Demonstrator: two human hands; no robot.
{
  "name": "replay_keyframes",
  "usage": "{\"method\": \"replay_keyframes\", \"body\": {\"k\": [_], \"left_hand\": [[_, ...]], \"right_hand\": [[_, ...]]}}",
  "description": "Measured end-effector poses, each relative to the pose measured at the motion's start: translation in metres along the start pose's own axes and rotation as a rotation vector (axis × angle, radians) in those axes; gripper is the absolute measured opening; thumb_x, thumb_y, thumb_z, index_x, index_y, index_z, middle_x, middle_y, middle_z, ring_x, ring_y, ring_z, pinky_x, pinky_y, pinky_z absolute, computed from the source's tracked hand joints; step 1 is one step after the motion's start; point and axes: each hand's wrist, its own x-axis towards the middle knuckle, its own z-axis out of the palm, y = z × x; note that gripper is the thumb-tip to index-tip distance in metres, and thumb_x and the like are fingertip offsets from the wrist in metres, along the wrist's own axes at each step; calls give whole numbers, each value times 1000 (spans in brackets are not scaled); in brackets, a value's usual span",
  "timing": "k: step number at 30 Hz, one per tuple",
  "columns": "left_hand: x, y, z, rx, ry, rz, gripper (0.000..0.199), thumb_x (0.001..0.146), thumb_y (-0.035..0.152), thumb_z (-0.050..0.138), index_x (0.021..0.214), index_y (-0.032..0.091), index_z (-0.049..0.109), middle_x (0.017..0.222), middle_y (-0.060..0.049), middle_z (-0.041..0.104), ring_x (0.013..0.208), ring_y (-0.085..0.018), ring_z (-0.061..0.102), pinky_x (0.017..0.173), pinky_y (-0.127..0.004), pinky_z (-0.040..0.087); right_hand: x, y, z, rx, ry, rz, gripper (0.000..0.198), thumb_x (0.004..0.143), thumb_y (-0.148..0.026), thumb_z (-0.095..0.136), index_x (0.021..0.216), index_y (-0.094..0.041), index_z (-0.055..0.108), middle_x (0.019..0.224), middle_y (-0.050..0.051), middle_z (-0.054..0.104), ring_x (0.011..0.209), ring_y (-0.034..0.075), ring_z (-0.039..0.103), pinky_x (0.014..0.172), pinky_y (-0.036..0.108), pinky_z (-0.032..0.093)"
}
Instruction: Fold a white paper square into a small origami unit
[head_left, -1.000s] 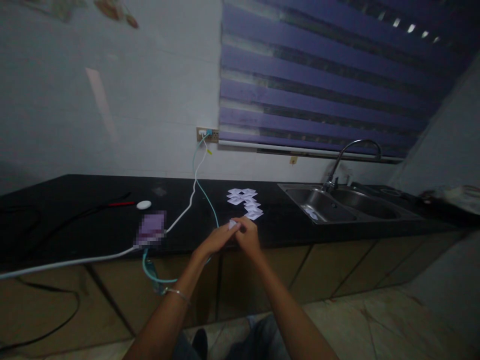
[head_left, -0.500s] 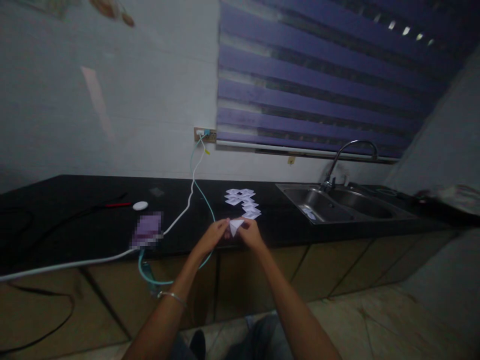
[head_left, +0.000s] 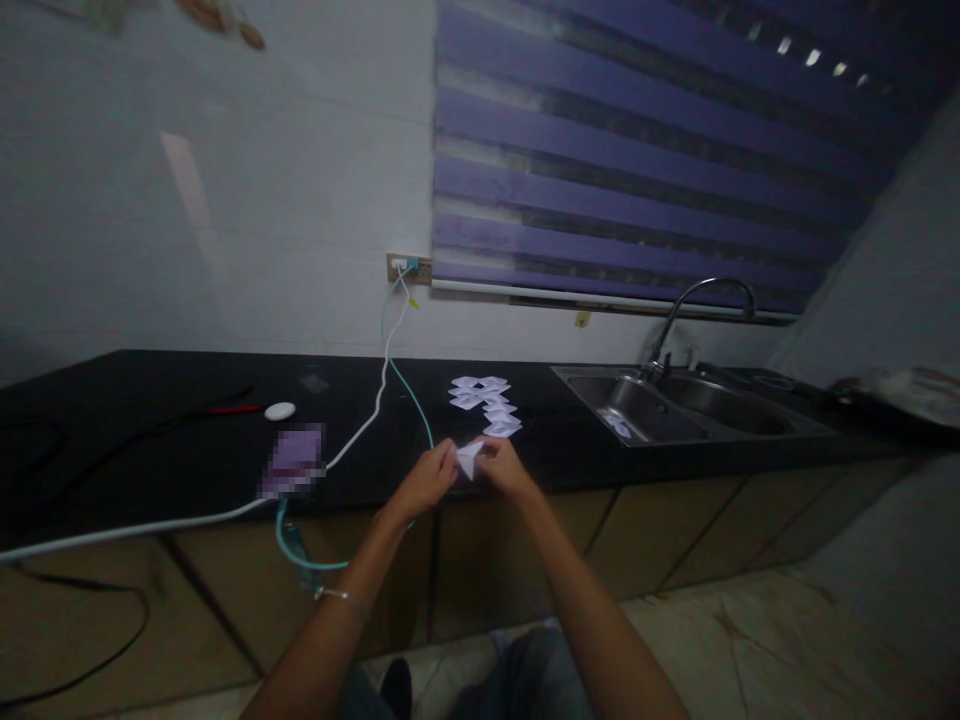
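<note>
A small piece of folded white paper (head_left: 469,460), pointed at the bottom, is held between my two hands above the counter's front edge. My left hand (head_left: 433,474) pinches its left side, and my right hand (head_left: 504,465) grips the right side with thumb and fingers. Just beyond my hands, several folded white paper pieces (head_left: 496,410) lie close together on the black counter (head_left: 540,400), in a bent row. Parts of my fingers are hidden behind the paper.
Right of the papers is a steel double sink (head_left: 675,405) with a curved faucet (head_left: 660,330). To the left lie a white cable (head_left: 379,395), a teal cable (head_left: 411,395), a round white object (head_left: 280,411) and a blurred-out purple item (head_left: 296,458). A socket (head_left: 409,268) is on the wall.
The held paper has tilted and dropped slightly, with its point lower. Both hands still hold it, and the left hand has shifted slightly. The papers on the counter have not moved.
</note>
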Motion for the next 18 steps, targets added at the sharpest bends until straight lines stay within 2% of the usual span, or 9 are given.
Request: {"method": "replay_keyframes", "body": {"k": [3,8,14,18], "left_hand": [[1,5,-1,-103,-2,-14,40,91,52,34,73,18,46,56,4,49,50,-10,45,51,-22,34],[8,2,1,-291,7,-88,46,89,59,33,94,17,51,63,2,58,47,-10,47,49,-23,35],[18,3,0,-257,-107,-101,56,86,64,34,77,15,59,64,-2,61,54,-13,52,56,-25,39],[19,8,-1,-233,-130,-60,56,87,62,35,72,15,62,64,-2,61,60,-14,53,60,-26,39]], "right_hand": [[0,-1,1,8,67,-27,20,61,-14,55,76,-15,69,66,0,66,56,13,57,55,23,46],[-1,-8,12,-23,285,-106,21,64,-14,56,77,-14,72,70,2,68,62,16,60,58,25,47],[-9,-14,24,-243,358,-208,16,75,-21,58,78,-19,73,77,4,69,72,18,62,68,29,48],[-13,-13,26,-286,407,-278,15,78,-21,58,78,-21,72,78,5,69,74,19,62,71,31,49]]}}
